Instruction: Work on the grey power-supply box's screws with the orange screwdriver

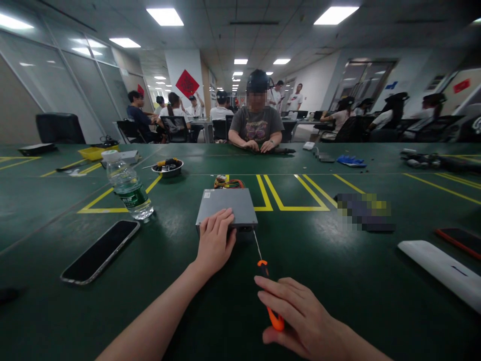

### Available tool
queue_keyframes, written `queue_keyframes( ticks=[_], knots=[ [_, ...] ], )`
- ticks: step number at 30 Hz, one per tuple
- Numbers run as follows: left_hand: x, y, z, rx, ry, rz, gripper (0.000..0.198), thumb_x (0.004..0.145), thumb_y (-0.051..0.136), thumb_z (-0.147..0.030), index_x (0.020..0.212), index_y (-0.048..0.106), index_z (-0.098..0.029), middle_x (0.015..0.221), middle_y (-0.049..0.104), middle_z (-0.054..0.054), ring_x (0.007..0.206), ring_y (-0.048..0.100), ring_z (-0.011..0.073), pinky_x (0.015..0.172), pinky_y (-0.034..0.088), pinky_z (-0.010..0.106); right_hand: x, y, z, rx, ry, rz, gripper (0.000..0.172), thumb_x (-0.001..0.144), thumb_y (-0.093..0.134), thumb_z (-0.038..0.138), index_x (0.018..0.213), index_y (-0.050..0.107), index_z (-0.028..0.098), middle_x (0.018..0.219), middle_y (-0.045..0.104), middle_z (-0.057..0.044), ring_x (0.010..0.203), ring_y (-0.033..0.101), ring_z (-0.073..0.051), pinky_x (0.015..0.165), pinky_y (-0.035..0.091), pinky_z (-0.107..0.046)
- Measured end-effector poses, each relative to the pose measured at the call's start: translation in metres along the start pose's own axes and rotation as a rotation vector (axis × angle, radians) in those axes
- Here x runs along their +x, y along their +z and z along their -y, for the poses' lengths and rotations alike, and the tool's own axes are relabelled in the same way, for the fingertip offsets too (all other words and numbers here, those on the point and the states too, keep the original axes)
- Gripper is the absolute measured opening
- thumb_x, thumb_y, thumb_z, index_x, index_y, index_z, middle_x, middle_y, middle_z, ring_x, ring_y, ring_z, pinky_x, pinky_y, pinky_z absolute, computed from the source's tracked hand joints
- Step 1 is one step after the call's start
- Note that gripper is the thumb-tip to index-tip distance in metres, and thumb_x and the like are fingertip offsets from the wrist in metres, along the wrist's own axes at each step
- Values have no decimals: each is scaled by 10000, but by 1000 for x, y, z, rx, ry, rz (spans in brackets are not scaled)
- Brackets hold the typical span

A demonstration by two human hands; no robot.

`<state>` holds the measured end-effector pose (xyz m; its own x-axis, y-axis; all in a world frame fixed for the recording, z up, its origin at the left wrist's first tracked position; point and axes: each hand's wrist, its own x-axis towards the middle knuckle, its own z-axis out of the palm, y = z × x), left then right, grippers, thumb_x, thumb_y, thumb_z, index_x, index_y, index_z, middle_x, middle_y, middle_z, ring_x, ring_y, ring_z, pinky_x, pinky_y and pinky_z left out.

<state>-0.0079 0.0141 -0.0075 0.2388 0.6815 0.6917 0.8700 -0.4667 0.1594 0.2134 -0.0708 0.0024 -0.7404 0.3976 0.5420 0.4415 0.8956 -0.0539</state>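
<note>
A grey metal computer power supply [225, 200] lies flat on the green table, with a bundle of coloured cables [230, 184] at its far side. My left hand [218, 235] grips its near edge, fingers across the top and thumb down by the front face. An orange and black screwdriver [264, 268] is held by the handle in my right hand [291, 311], between fingers and thumb. Its thin shaft points away from me, and the tip meets the front face near the right corner. Whether the tip sits in a screw is too small to tell.
To the left are a water bottle [130, 188], a phone [101, 253] and a metal bowl [170, 168] holding tools. A blurred dark object [363, 213], a white device [443, 271] and another phone [460, 240] lie right. Across the table sits a person [257, 125], hands on a dark item.
</note>
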Motion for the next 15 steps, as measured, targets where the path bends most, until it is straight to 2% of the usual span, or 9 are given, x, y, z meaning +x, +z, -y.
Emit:
queue_keyframes(
  ticks=[3, 7, 11, 15],
  knots=[
    [0, 0, 0, 9, 5, -2, 274, 844, 461, -198, 1118, 459, -200, 1248, 536, 75, 1169, 453, 221, 932, 305, 409, -7, 3, -4, 86, 73, 40, 453, 852, 500, 424, 1173, 479, 105, 1198, 552, -172, 1096, 532, -205, 875, 470, -316],
    [0, 1, 0, 18, -1, 3, 276, 845, 455, -200, 1121, 457, -201, 1247, 537, 75, 1169, 453, 227, 931, 302, 413, -12, 0, -6, 144, 81, 111, 407, 874, 439, 297, 1246, 432, 130, 1280, 479, -168, 1177, 462, -211, 889, 457, -320],
    [0, 1, 0, 14, 0, 9, 281, 840, 466, -196, 1121, 456, -199, 1252, 535, 72, 1174, 450, 224, 933, 301, 412, -5, -4, -4, 62, -18, 47, 328, 908, 413, 321, 1192, 493, 176, 1246, 516, -163, 985, 584, -190, 809, 486, -345],
    [1, -1, -1, 16, 6, 6, 288, 836, 469, -190, 1124, 453, -200, 1246, 539, 77, 1170, 454, 226, 923, 311, 413, 2, -5, -3, 73, -40, -32, 338, 909, 422, 361, 1146, 501, 133, 1164, 578, -168, 872, 612, -159, 764, 492, -309]
  ],
)
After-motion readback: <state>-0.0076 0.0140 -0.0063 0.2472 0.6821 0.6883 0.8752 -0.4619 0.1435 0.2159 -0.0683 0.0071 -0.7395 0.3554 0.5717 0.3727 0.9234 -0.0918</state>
